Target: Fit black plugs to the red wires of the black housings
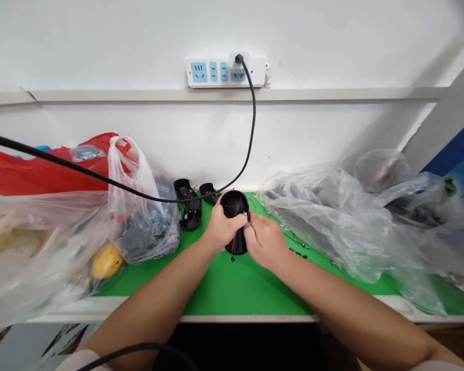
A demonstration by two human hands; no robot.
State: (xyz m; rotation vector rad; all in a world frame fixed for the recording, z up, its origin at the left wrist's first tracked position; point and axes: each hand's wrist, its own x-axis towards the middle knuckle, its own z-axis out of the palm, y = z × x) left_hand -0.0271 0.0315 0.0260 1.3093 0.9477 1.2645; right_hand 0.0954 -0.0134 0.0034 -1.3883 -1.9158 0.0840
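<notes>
A black plastic housing, hollow with rounded ends, is held above the green mat by my left hand. The fingers of that hand wrap round its left side and the thumb lies across its middle. Thin red wires run inside the housing, and one hangs past its lower end. My right hand is closed at the housing's right edge, pinching near a small dark part whose kind is too small to make out. Two similar black housings with red wires lie on the mat to the left.
A black cable loops from a white power strip across the left side. Clear plastic bags crowd the right; a white bag, a red bag and a yellow object stand left. Small wires lie on the green mat.
</notes>
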